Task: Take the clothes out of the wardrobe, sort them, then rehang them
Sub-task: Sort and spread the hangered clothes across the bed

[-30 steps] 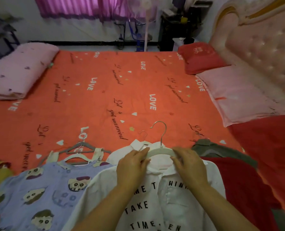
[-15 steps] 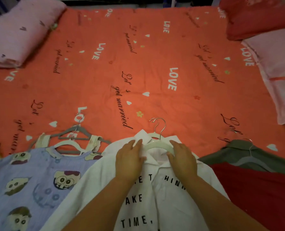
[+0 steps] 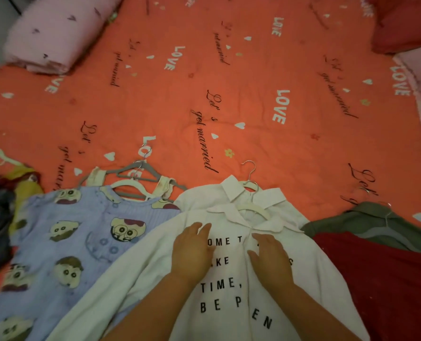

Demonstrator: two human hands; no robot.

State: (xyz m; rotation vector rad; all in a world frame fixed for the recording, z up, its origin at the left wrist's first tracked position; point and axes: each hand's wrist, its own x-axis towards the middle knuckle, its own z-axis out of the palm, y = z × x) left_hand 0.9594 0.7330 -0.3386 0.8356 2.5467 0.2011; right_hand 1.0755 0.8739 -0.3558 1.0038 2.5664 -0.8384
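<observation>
Both hands have slid down from the white hanger (image 3: 252, 209) to the chest: left hand (image 3: 192, 252) and right hand (image 3: 270, 259) lie flat, fingers straight, slightly apart, smoothing the white shirt (image 3: 229, 291) on the bed (image 3: 253, 107). Garments out and sorted into piles; rehanging in the wardrobe remains.

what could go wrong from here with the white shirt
1. The lettered white shirt lies on a second white shirt; the top hanger sits close to the lower hanger, so lifting one may snag the other.
2. Its sleeve overlaps the blue cartoon top and could drag it.
</observation>
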